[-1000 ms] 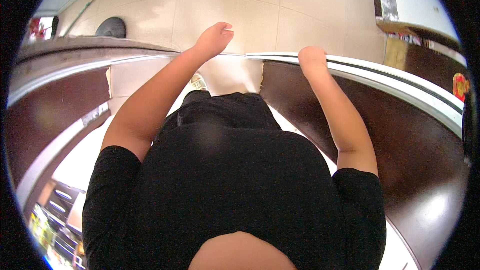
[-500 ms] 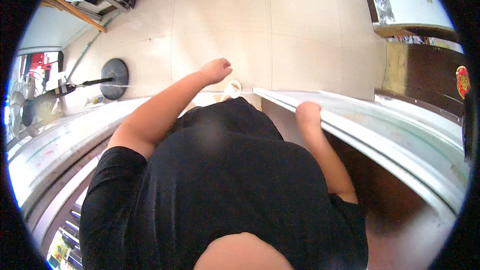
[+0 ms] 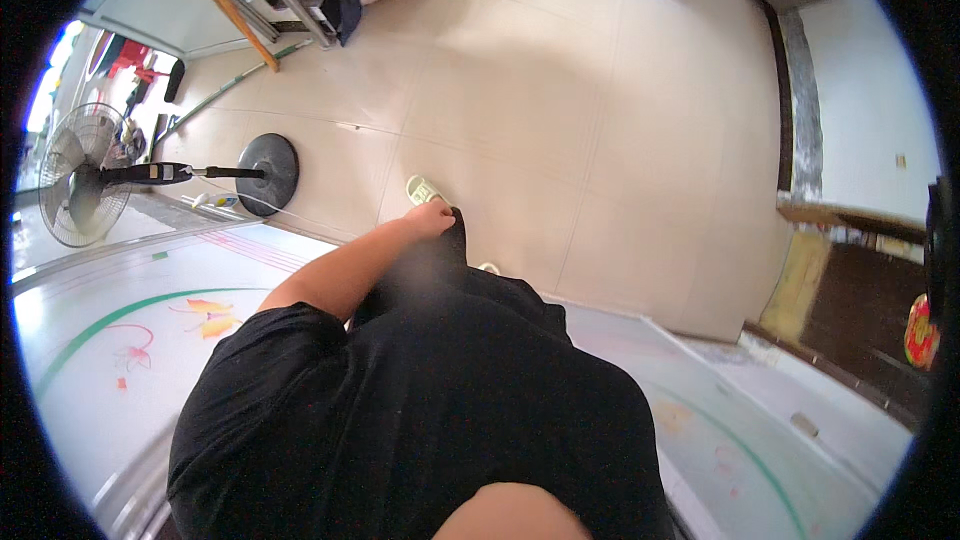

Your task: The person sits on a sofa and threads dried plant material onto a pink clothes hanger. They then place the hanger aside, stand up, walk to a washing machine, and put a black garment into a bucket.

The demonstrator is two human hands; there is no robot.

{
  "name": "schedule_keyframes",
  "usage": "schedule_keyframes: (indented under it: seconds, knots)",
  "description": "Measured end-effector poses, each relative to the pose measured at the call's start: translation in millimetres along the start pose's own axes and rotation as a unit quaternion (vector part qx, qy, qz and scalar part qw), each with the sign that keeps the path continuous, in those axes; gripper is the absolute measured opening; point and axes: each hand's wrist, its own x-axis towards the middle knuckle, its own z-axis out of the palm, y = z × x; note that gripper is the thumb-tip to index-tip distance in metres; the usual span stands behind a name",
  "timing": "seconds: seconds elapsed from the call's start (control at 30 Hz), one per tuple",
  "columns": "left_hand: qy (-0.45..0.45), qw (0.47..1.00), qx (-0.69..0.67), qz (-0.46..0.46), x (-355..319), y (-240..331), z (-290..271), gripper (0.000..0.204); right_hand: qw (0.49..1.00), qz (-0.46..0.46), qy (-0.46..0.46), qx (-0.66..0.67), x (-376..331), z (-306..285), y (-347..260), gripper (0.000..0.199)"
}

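Observation:
My left hand [image 3: 431, 219] hangs in front of my black shorts [image 3: 455, 240], its fingers curled in, with nothing seen in it. Just beyond it, a pale green sandal [image 3: 424, 190] is on one of my feet. My right hand is out of sight behind my black shirt [image 3: 470, 380]. On my left stands a white door panel [image 3: 110, 340] printed with a green arc and flowers. A similar translucent panel [image 3: 720, 420] is on my right, close to my shirt.
A standing fan [image 3: 85, 185] with a round black base [image 3: 268, 175] is at the left, its cord on the tiled floor [image 3: 520, 90]. A wooden pole [image 3: 240, 15] leans by a metal-framed rack [image 3: 300, 10] at the far left. A dark brown cabinet [image 3: 860, 310] stands at the right.
I have moved forward out of the doorway, and the view has turned. My right hand has left the edge of the right panel and gone out of view. The left arm has swung lower.

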Motion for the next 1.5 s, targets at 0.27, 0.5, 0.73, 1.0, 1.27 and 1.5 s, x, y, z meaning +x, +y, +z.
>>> schedule_keyframes:
  seconds: [0.27, 0.5, 0.73, 1.0, 1.27, 1.5]
  knots:
    - [0.093, 0.975, -0.189, -0.076, 59.3, -69.4, -120.4, 0.034, 0.99, -0.104, 0.032, 0.089, 75.5, -103.7, -136.6, 0.029]
    - [0.21, 0.935, -0.255, -0.132, 57.6, -122.9, -242.1, 0.034, 0.97, -0.205, 0.027, 0.124, 122.6, -189.5, -275.7, 0.03]
    - [0.21, 0.915, -0.287, -0.19, 56.9, -150.0, -300.3, 0.033, 0.96, -0.251, -0.006, 0.124, 163.2, -236.3, -378.6, 0.031]
    - [0.206, 0.923, -0.255, -0.203, 48.7, -163.8, -386.8, 0.038, 0.954, -0.293, -0.045, 0.035, 214.2, -302.8, -491.0, 0.032]
    - [0.377, 0.781, -0.462, -0.185, 13.4, -227.3, -423.2, 0.037, 0.882, -0.441, -0.028, -0.162, 225.6, -413.8, -717.6, 0.033]
    - [0.49, 0.65, -0.524, -0.251, -19.8, -314.8, -401.5, 0.037, 0.811, -0.509, -0.136, -0.252, 59.4, -383.8, -1023.7, 0.036]
